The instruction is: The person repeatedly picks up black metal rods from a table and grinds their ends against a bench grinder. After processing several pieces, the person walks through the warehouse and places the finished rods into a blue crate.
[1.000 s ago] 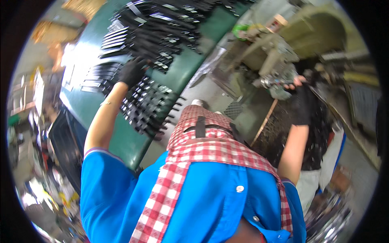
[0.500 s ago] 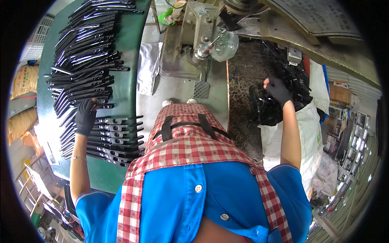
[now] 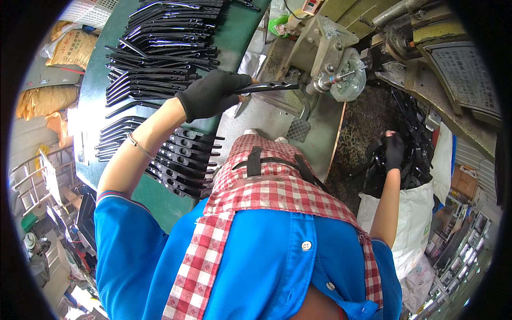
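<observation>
Nearest the camera, a blue shirt and a red-checked apron are filling the lower part of the view. To the right, a white woven sack is standing open on the floor, and black metal parts are piling up in and above its mouth. The right hand, in a black glove, is reaching down into that pile; whether its fingers are closing on a piece cannot be told. On the other side, the left hand, also gloved in black, is gripping a long black metal bar by one end and holding it out level, its far tip lying just beside the spindle of the grey machine. Beneath that arm, the green table is carrying rows of similar black bars laid side by side, stretching away toward the far edge. Beyond the table's left side, tan sacks are lying on the floor.
</observation>
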Motion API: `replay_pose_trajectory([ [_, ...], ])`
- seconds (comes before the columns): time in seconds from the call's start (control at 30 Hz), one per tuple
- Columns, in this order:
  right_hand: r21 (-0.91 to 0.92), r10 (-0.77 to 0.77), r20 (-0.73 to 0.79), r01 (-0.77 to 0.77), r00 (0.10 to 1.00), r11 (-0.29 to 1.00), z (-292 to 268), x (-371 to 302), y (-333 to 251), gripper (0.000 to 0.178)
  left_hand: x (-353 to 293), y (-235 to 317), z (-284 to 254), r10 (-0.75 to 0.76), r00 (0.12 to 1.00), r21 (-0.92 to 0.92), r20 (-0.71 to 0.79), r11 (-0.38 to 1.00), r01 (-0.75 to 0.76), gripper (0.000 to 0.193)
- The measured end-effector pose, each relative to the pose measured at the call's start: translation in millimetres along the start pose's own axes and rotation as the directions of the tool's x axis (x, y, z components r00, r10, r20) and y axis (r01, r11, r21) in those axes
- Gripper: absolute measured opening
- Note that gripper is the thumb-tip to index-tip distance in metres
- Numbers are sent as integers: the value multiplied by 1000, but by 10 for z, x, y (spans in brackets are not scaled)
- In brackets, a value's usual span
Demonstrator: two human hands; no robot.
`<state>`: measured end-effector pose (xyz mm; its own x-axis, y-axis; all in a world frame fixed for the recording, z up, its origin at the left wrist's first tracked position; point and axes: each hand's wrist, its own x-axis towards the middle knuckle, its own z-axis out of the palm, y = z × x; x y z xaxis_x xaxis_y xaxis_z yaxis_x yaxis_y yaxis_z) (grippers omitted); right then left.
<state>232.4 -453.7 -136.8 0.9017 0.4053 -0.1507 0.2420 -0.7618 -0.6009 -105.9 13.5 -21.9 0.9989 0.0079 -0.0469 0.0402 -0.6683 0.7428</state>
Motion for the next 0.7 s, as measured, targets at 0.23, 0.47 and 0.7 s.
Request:
replay_pose_trajectory([
  [0.23,988,-55,-22,14,998,-153,-226,-20,-703,29,241,210,57,-53,998,36,33,998,52,26],
  [0.47,822,-438,-55,-208,897,-530,-89,-287,-1840,33,479,502,206,63,998,248,-10,967,-59,38],
  [0.7,788,-437,-39,-241,899,-566,-7,-395,-2194,25,541,613,251,80,997,303,8,950,-79,37],
])
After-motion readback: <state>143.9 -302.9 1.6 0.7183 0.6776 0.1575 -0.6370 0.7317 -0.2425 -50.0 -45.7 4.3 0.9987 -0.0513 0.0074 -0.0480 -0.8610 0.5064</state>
